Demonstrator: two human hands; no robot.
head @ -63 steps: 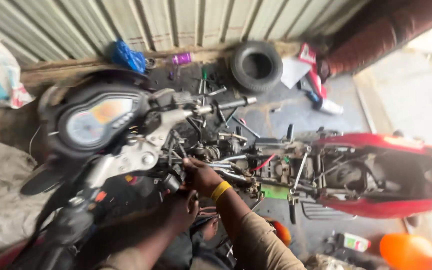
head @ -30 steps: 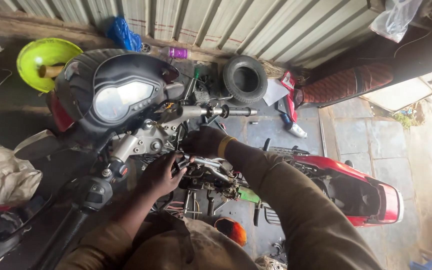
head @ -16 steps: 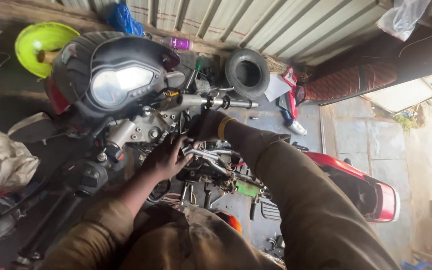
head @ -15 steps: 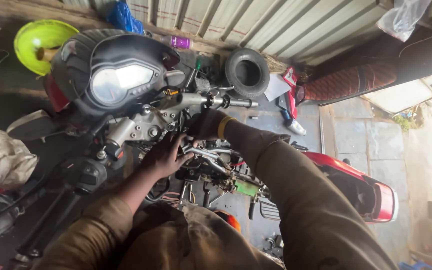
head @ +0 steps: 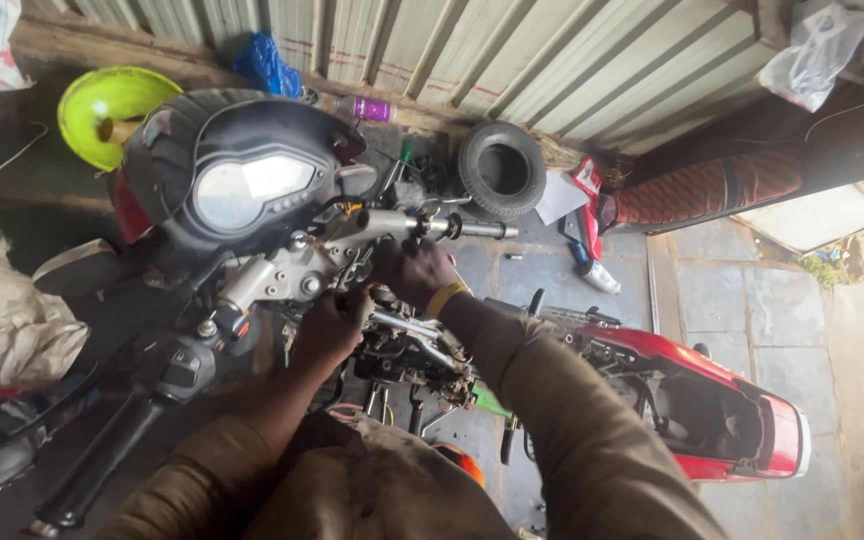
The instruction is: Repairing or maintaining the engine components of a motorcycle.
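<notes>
Motorcycle (head: 282, 250) on stone-paved shed floor (head: 722, 290)

Bare metal handlebar (head: 432, 224), glossy red tail fairing (head: 742, 400) (plastic), corrugated metal wall (head: 512, 60).

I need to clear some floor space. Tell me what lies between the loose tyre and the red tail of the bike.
In the head view, between the tyre and the red tail lie a white sheet, a red and white part and then bare paving slabs.
</notes>
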